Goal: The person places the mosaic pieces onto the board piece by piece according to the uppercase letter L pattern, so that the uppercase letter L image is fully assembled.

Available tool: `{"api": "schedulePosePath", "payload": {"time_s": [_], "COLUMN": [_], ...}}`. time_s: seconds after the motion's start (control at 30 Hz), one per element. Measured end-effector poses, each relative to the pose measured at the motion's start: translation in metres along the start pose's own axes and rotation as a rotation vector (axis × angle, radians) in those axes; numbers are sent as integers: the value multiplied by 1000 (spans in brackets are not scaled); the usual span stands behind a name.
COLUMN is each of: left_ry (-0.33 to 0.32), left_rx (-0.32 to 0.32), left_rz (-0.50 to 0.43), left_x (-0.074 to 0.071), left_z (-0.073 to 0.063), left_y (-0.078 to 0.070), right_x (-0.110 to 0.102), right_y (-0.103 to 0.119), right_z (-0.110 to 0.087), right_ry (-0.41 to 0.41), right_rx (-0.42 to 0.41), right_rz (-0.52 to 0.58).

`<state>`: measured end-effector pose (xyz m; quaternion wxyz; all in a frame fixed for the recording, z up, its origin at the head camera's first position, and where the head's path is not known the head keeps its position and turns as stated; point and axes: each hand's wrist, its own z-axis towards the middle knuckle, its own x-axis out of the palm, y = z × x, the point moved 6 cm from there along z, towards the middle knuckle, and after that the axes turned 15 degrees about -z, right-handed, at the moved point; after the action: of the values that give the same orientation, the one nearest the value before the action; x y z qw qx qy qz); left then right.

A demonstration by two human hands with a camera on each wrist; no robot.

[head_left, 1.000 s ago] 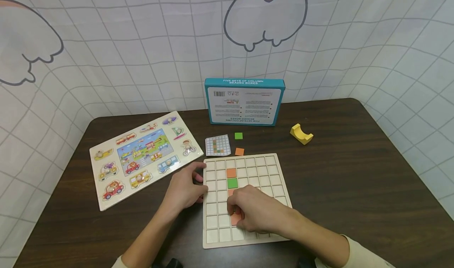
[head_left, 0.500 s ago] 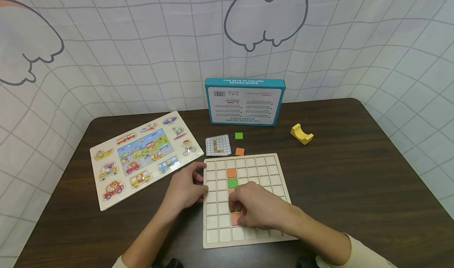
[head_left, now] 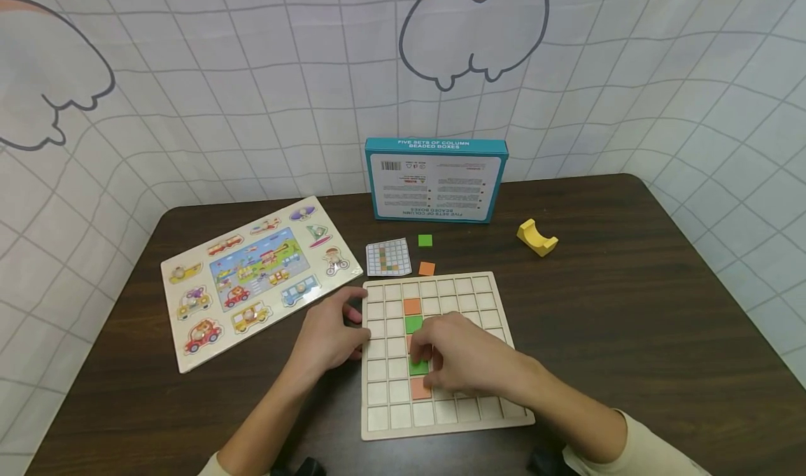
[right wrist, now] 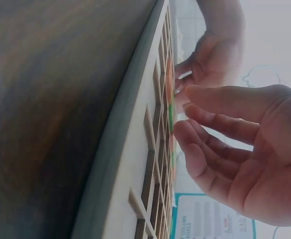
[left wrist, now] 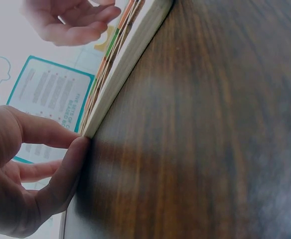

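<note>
A pale wooden grid board (head_left: 378,416) lies flat on the dark table. Orange and green square tiles run down its third column, among them a green tile (head_left: 418,367) and an orange tile (head_left: 420,390). Over this column hovers my right hand (head_left: 469,355), hiding part of the grid; its thumb and fingers are apart with nothing between them in the right wrist view. My left hand (head_left: 327,332) touches the board's left edge with thumb and fingertips, and the left wrist view shows them against the rim. A pattern card (head_left: 387,257) lies behind the board.
One loose orange tile (head_left: 427,269) and one green tile (head_left: 425,240) lie beyond the board. A teal box (head_left: 434,182) stands at the back. To the left is a vehicle peg puzzle (head_left: 258,280), to the right a yellow curved block (head_left: 536,238).
My right hand has risen slightly away from the column, and the green tile under its fingers has come into view. The left hand stays at the board's edge.
</note>
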<state>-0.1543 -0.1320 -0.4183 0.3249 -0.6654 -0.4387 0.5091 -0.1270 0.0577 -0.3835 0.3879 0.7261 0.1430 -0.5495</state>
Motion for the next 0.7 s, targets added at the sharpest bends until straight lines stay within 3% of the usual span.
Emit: {"api": "schedulePosePath", "payload": {"time_s": [0.7], "left_ry": [-5], "left_rx": [-3], "left_rz": [-12], "left_x": [-1], "left_z": [1], "left_y": [-1], "right_x": [-13], "right_y": [-18], "right_z": [2], "right_ry": [-31], "right_rx": [65], "right_rz": [10]}}
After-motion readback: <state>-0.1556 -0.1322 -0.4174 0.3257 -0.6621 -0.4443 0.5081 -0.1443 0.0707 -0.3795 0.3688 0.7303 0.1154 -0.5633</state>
